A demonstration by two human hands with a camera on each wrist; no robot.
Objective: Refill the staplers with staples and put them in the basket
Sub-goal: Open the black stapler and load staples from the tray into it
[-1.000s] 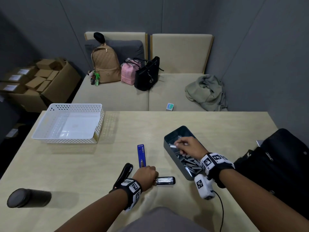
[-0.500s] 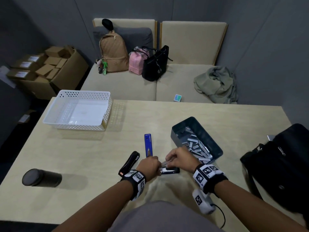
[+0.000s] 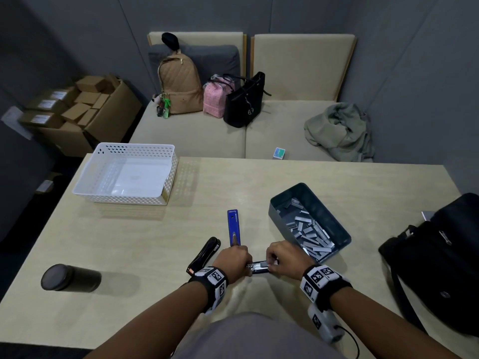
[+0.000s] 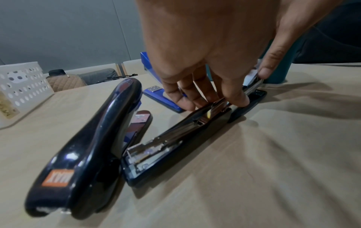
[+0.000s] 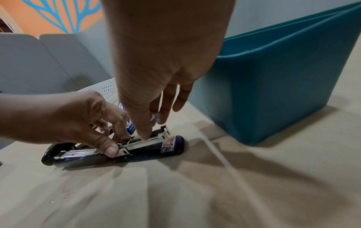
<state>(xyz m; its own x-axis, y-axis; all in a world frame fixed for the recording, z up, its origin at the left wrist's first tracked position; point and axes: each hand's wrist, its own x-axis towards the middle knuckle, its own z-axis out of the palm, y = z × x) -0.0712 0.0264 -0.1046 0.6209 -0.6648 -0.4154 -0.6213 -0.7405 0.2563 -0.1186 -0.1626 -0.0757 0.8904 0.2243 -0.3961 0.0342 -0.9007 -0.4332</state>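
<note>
A black stapler (image 3: 259,267) lies swung open on the table near the front edge, its lid (image 4: 93,138) folded back to the left and its metal magazine (image 5: 144,141) facing up. My left hand (image 3: 246,265) grips the magazine by its sides. Over the front end of the magazine, my right hand (image 5: 153,125) pinches a short strip of staples (image 5: 155,120) between thumb and forefinger. A blue stapler (image 3: 234,228) lies just behind the hands. The white perforated basket (image 3: 169,177) stands at the far left, with nothing in it.
A teal bin (image 3: 278,216) holding several staple strips sits right of the hands. A black cylinder (image 3: 70,278) lies at the near left and a black bag (image 3: 440,255) at the right edge. Beyond the table are a bench with bags and cardboard boxes.
My right hand has left the teal bin and come down to the open stapler with a staple strip. The left hand has stayed on the stapler.
</note>
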